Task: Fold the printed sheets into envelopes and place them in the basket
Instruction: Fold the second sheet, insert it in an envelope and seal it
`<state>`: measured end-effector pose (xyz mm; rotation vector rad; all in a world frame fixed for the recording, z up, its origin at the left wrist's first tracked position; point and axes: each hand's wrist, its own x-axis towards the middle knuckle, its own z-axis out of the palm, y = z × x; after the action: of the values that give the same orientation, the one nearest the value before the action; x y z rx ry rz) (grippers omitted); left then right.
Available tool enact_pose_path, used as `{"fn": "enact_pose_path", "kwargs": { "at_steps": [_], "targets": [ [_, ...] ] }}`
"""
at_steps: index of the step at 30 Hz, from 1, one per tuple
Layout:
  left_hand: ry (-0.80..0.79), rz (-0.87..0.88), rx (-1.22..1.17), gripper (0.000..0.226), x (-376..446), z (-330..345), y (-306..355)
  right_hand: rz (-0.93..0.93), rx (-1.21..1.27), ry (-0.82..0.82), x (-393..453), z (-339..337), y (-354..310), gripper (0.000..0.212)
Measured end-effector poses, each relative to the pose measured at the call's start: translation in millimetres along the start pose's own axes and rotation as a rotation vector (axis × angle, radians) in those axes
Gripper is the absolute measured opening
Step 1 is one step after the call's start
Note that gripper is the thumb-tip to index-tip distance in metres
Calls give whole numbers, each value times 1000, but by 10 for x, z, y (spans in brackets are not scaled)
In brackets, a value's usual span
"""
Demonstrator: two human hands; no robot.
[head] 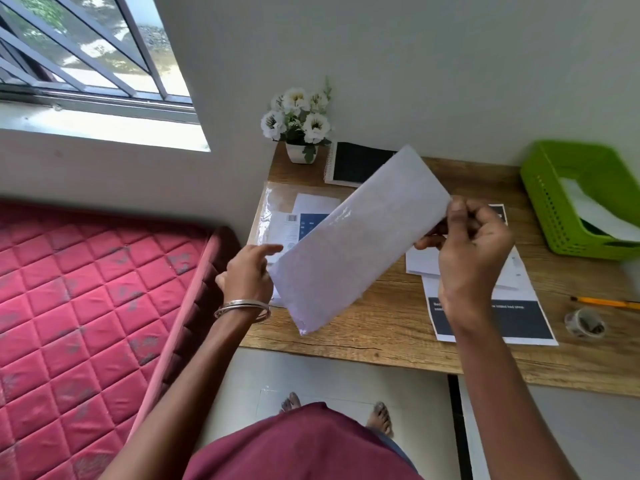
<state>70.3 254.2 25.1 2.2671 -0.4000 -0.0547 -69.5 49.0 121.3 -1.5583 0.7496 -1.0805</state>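
Note:
I hold a folded white sheet tilted in the air above the wooden desk. My right hand pinches its upper right edge. At the sheet's lower left edge my left hand has its fingers curled, index finger pointing out; I cannot tell whether it grips the paper. A printed sheet with a dark blue block lies on the desk under my right arm. More printed sheets in a clear sleeve lie behind the folded one. The green basket at the far right holds white paper.
A white flower pot and a spiral notebook stand at the desk's back against the wall. A yellow pencil and a tape roll lie at the right. A red mattress sits left of the desk.

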Motion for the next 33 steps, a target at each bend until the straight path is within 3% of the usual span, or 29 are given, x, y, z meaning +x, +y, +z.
{"fn": "enact_pose_path", "kwargs": {
  "at_steps": [3, 5, 7, 10, 14, 18, 21, 23, 27, 30, 33],
  "targets": [
    [153, 63, -344, 58, -16, -46, 304, 58, -21, 56, -8, -137, 70, 23],
    [243, 5, -569, 57, -8, -73, 505, 94, -27, 104, 12, -246, 116, 23],
    [333, -84, -727, 48, 21, -81, 635, 121, -21, 162, 66, -371, 154, 21],
    [435, -98, -768, 27, 49, -46, 759, 143, -2, 243, 186, -582, 206, 18],
    [335, 186, -552, 21, -40, 115, 1032, 168, -28, 267, 259, -771, 269, 17],
    [-53, 550, -148, 44, -333, 562, 1447, 234, 19, 237, 280, -851, 316, 17],
    [-345, 555, 192, 67, -592, 934, 1700, 266, 78, 212, 296, -915, 315, 17],
    [-273, 628, 330, 62, -727, 1097, 1780, 279, 117, 200, 307, -967, 306, 18],
    [25, 748, 312, 31, -716, 1232, 1788, 312, 200, 151, 347, -1089, 297, 18],
    [68, 668, 308, 21, -644, 1224, 1830, 266, 209, 64, 391, -1174, 337, 24],
    [21, 542, 312, 27, -590, 1193, 1927, 133, 16, -32, 431, -1264, 467, 28]
  ]
}}
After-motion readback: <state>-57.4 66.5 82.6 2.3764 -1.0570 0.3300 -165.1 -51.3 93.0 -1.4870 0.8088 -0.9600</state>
